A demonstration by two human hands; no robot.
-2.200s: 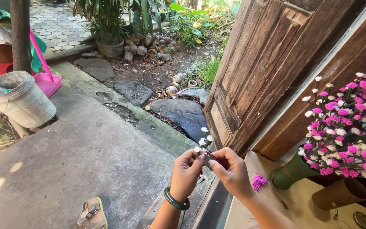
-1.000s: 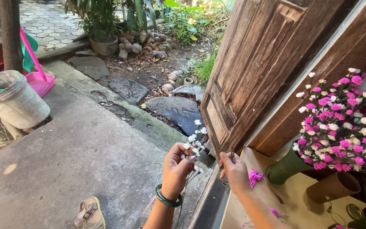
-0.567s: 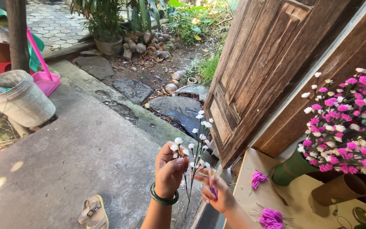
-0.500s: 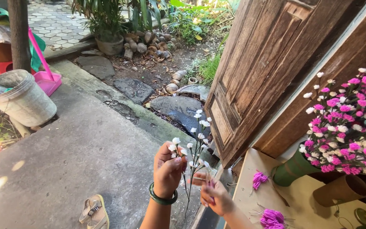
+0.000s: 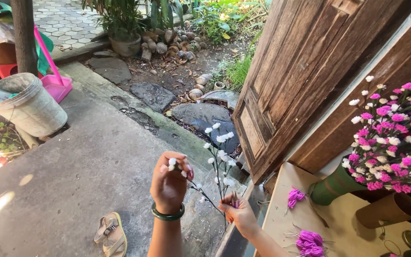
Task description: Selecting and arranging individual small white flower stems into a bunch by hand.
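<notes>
Both hands work low in the view: the left hand, wearing a green bangle at the wrist, is closed around small white blossoms, fingers curled in, while the right hand, at about four o'clock from it, pinches the bottom of a thin white-flowered sprig that rises toward twelve o'clock in front of the wooden door. At three o'clock stands a green vase with a pink and white bouquet; loose purple pompom flowers lie on the board at five o'clock. A sandal rests at seven o'clock, a pale bucket at ten.
</notes>
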